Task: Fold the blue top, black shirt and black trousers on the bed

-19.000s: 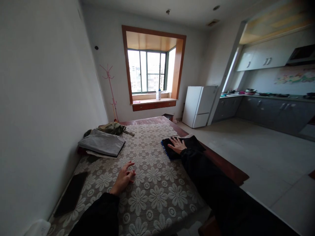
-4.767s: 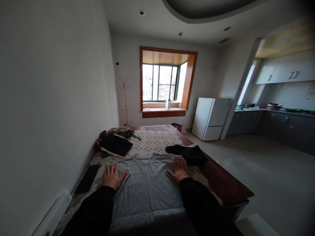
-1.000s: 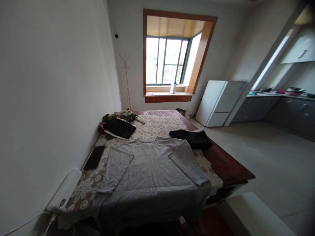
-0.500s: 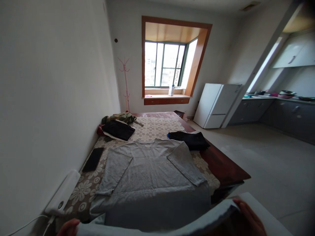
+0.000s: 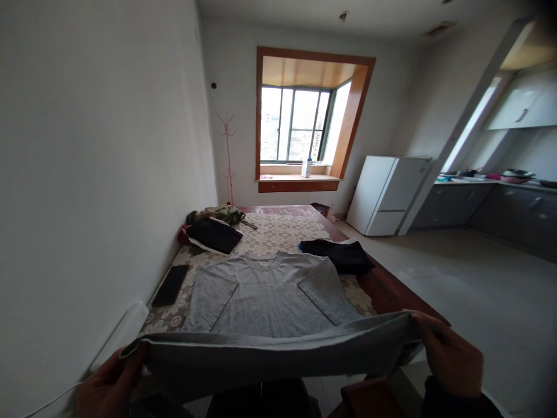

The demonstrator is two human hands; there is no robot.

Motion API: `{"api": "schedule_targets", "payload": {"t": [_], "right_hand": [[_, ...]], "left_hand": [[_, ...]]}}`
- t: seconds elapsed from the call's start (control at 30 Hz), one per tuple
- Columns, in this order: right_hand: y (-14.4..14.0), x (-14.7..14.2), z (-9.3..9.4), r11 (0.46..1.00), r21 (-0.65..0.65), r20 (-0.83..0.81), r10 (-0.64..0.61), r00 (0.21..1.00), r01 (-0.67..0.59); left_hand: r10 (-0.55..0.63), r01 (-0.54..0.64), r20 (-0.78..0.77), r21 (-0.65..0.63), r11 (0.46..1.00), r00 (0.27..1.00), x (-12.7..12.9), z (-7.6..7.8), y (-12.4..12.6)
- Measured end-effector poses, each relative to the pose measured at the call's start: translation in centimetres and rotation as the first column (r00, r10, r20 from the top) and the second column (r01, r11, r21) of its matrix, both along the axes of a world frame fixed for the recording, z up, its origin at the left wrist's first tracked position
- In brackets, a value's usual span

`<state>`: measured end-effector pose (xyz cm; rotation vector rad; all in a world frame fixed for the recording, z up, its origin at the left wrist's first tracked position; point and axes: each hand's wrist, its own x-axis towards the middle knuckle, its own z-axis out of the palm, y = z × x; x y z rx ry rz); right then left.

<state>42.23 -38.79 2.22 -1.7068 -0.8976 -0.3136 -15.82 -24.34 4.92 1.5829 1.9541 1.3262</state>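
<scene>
A grey T-shirt [image 5: 265,296] lies spread on the table, its neckline toward the window and both short sleeves angled down over the body. Its near hem is lifted off the surface and stretched between my hands. At the lower left, my left hand [image 5: 111,380] pinches one corner of the hem. My right hand [image 5: 452,351] grips the opposite corner at the lower right. The raised hem band hangs slightly slack and hides the table's near edge.
A patterned cloth [image 5: 278,229] covers the dark red table [image 5: 391,296]. Folded black clothes [image 5: 337,255] lie at right, and more black clothing [image 5: 215,234] at left. A black phone [image 5: 171,285] and a white device [image 5: 124,334] sit by the left wall. A fridge [image 5: 378,194] stands beyond.
Both hands have raised the shirt's near hem and moved it up in view, over the lower part of the shirt. The camera view has tilted slightly upward.
</scene>
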Motion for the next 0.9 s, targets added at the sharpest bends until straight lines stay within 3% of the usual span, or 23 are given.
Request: {"api": "schedule_targets", "payload": {"t": [0.1,0.2,0.3,0.43,0.5,0.57,0.73,0.9], "right_hand": [[2.8,1.5,3.1,0.989,-0.043,0.178,0.145,0.973,-0.140],[8.0,3.1,5.4,0.966,-0.051,0.025,0.254,0.967,-0.253],[14.7,4.4,5.8,0.946,-0.095,-0.093,0.301,0.949,-0.309],[21.8,5.5,3.8,0.784,-0.355,-0.120,0.503,0.856,-0.510],[23.8,6.2,2.4,0.738,-0.389,-0.138,0.546,0.827,-0.552],[25.2,7.0,1.3,0.740,-0.387,-0.134,0.545,0.828,-0.550],[29.4,9.0,-0.2,0.808,-0.367,-0.091,0.463,0.882,-0.461],[33.5,9.6,-2.3,0.790,-0.471,-0.071,0.409,0.910,-0.392]], "left_hand": [[-0.091,0.074,0.156,0.116,0.991,0.983,1.3,1.6,2.9],[-0.207,0.168,0.282,0.156,0.973,0.937,2.7,2.2,8.1],[-0.211,0.190,0.277,0.103,0.976,0.937,3.9,1.1,14.7],[-0.255,0.255,0.125,0.015,0.967,0.959,5.5,-1.8,22.2],[-0.288,0.292,0.119,-0.018,0.956,0.950,6.1,-2.9,24.7],[-0.307,0.313,0.119,-0.032,0.949,0.944,6.4,-3.6,26.6],[-0.271,0.274,0.082,-0.025,0.961,0.959,6.7,-4.2,30.7],[-0.255,0.255,0.005,-0.062,0.965,0.967,7.9,-6.7,33.0]]}}
